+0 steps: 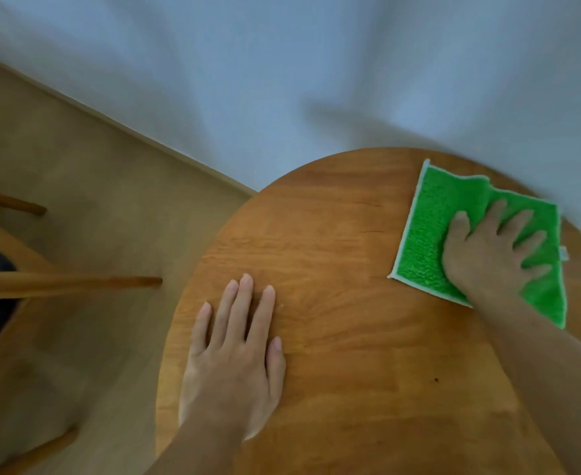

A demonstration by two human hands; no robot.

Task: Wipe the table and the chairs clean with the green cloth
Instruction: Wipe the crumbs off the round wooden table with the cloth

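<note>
A round wooden table (344,241) fills the lower right of the view. The green cloth (426,234), edged in white, lies flat on the table's far right part. My right hand (488,248) presses down on the cloth with its fingers spread and straight. My left hand (237,354) rests flat on the bare tabletop near the left edge, fingers straight and close together. A wooden chair (18,286) with a dark seat stands at the left, only partly in view.
A white wall or curtain (282,80) rises right behind the table's far edge. Light brown floor (104,200) lies between the table and the chair. A small dark speck (437,379) marks the tabletop near my right forearm.
</note>
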